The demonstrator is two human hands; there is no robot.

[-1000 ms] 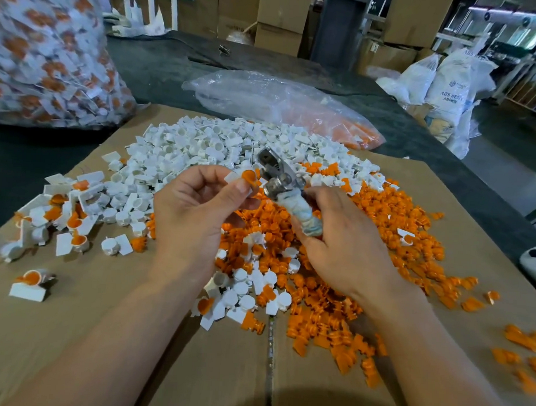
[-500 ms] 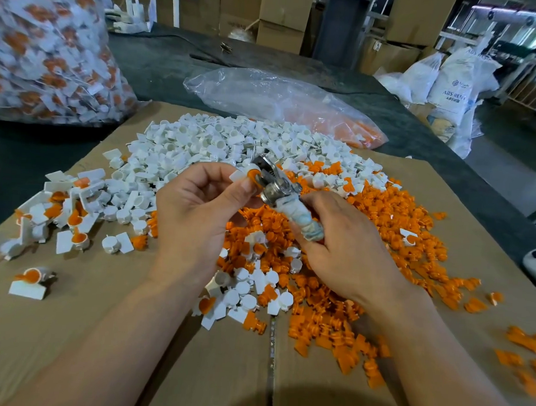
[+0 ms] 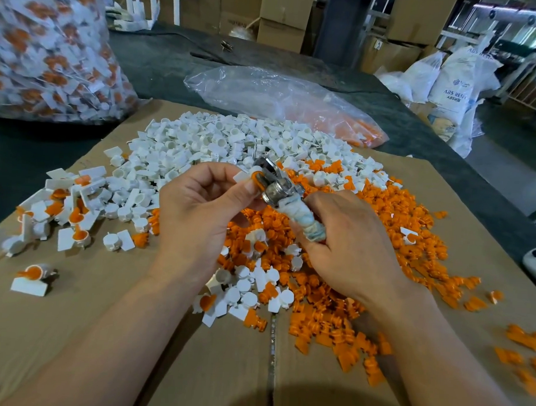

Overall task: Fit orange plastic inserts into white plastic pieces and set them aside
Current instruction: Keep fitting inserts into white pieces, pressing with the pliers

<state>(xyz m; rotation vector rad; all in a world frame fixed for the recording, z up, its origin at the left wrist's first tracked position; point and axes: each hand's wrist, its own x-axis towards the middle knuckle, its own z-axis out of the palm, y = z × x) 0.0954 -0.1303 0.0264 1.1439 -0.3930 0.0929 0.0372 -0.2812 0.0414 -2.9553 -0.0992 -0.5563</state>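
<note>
With the white piece (image 3: 240,177) pinched in the left hand (image 3: 199,209) and the wrapped tool (image 3: 304,217) gripped in the right hand (image 3: 353,257), the orange insert (image 3: 256,178) should be pressed home squarely.

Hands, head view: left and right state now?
Left hand: pinching white piece with orange insert.
Right hand: gripping wrapped-handle metal tool.

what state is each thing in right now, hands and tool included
left hand, pinches a white piece with an orange insert in it
right hand, grips the tool by its wrapped handle
tool, tilted, metal head against the insert
white pile, loose, unfilled
orange pile, loose
fitted pieces, set aside at left on the cardboard
clear bag, lying flat, nearly empty
big bag, stuffed with white-and-orange pieces
</note>
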